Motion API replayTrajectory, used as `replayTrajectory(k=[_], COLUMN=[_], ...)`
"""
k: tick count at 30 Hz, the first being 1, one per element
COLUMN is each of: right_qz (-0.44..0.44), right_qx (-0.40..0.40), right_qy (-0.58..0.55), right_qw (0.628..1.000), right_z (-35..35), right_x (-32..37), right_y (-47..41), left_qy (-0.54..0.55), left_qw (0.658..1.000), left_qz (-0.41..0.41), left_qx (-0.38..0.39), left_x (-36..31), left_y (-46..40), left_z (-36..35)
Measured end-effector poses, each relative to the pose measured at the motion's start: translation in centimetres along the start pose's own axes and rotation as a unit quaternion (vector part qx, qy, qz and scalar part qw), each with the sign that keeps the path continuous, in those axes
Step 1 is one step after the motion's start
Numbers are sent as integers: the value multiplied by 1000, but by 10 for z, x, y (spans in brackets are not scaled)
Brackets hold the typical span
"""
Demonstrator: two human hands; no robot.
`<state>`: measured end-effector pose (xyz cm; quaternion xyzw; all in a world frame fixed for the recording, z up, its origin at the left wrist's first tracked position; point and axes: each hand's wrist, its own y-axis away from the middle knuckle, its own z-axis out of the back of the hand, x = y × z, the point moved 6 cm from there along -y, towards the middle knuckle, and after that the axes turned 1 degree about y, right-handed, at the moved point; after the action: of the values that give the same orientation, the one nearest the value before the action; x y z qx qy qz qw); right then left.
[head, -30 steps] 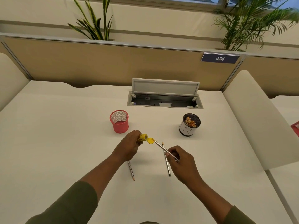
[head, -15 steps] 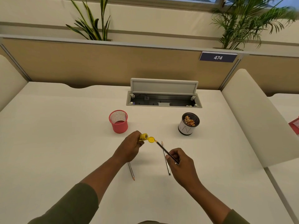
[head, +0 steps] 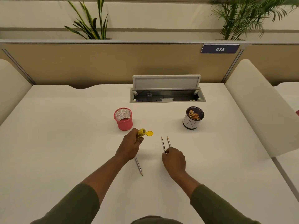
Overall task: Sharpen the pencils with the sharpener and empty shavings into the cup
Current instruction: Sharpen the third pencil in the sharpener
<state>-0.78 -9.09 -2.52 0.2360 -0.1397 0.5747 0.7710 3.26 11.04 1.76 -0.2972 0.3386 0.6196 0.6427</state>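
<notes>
My left hand [head: 130, 147] grips a yellow sharpener [head: 142, 132] with its round lid [head: 150, 133] flipped open, held above the table just in front of the pink mesh cup [head: 123, 118]. My right hand [head: 174, 159] pinches the near end of a pencil [head: 163, 145], which is low and points away from me. A second pencil [head: 168, 141] lies close beside it, parallel. A third pencil [head: 138, 166] lies on the table under my left wrist. The black-and-white cup [head: 191, 124] at the right holds shavings [head: 193, 114].
An open cable hatch [head: 166, 88] is set into the white table [head: 64, 135] behind the cups. A tan partition with plants stands at the back. Padded dividers rise at the left and right edges.
My right hand drew the pencil out of the sharpener and lowered it to the right, beside the pencil lying on the table. My left hand kept hold of the sharpener.
</notes>
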Motion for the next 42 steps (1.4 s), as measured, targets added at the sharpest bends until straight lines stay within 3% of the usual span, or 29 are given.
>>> replayTrajectory(k=[14,18,22,31,37,42], right_qz=[-69,27,113,124,101,86], right_qx=[17,0,65,130,132,129], right_qy=[53,111,87,125,78,-45], right_qw=[996,993,988,976,983,987], right_z=[-26,-34,-65,-99,-91,-59], right_x=[1,27,65,89,85,65], right_y=[-12,-9,1,7,9,11], left_qy=[13,18,20,11,12,-2], left_qw=[999,999,1000,1000,1000,1000], left_qz=[0,1,5,14,19,20], left_qx=[33,31,23,16,9,7], left_x=[34,44,55,66,65,58], left_y=[1,-2,-4,-3,0,5], left_z=[14,21,29,41,44,39])
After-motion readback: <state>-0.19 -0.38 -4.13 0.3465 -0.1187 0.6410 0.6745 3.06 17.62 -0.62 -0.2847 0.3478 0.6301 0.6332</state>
